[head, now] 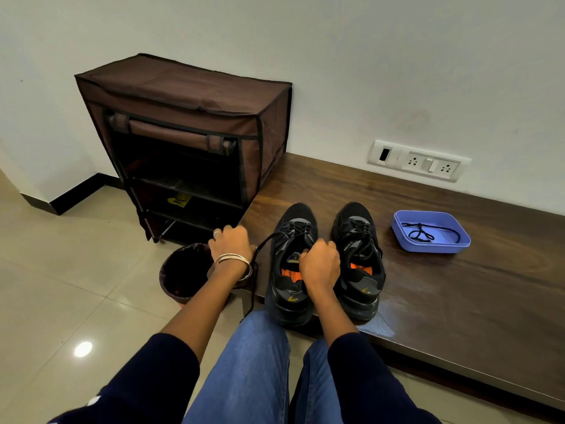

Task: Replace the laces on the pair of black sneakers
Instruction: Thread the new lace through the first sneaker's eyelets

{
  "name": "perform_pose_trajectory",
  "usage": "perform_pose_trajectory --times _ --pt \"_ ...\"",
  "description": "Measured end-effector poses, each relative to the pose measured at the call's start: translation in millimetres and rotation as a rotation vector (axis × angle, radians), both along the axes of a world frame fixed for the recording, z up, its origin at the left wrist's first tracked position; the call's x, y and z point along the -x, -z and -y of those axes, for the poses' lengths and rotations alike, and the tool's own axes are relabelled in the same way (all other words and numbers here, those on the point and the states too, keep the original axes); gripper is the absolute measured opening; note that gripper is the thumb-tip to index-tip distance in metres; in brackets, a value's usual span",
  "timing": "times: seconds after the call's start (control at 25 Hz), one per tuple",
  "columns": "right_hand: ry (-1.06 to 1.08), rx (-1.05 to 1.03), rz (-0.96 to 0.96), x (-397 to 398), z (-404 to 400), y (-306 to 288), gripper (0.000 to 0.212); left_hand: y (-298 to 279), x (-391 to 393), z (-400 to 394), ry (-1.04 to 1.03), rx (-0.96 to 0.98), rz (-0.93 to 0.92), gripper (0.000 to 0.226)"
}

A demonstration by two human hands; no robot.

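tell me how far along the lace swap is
Early. Done: nothing visibly finished; both sneakers look laced. In hand: left hand pulls a lace end out of the left sneaker while right hand grips at its tongue. Left: right sneaker untouched; a lace waits in the blue tray.

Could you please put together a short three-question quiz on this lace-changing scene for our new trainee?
1. True or false: the blue tray holds a black lace.
2. Which sneaker is being worked on? A) the left sneaker B) the right sneaker
3. Fill in: the left hand pulls a black lace out toward the ____ standing on the floor.

Key:
1. True; a loose lace lies in it.
2. A; the right hand rests curled over its opening while the lace runs out of it.
3. Bin.
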State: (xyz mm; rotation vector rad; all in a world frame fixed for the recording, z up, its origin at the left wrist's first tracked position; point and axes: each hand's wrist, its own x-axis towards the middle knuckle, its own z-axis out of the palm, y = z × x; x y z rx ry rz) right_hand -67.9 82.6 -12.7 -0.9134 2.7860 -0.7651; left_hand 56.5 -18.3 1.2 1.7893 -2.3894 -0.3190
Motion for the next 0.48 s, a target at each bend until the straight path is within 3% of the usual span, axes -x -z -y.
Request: perform_pose_trajectory --times 0.08,0.16,0.2,0.28,0.4,0.48 --pt "-0.004 0.003 0.0 0 0 0 0.03 2 9 10 0.189 -0.112 -0.129 0.05" --pt "-0.005 -0.002 0.004 0 0 0 0.03 6 16 15 0.266 -0.238 -0.258 0.031" --pt "-0.006 -0.005 0.005 1 -1 0 0.031 9 17 16 0.242 -0.243 -0.302 0.018" --pt "-0.007 -0.006 -0.002 1 0 0 0.031 9 15 16 0.135 -0.249 -0.387 0.021" --pt "-0.007 -0.016 -0.003 -1 -1 -2 0.031 -14 6 20 -0.04 -0.37 -0.682 0.031" --pt "-0.013 -0.047 0.023 -1 -1 -4 0.034 -41 -1 26 -0.062 -0.401 -0.884 0.024"
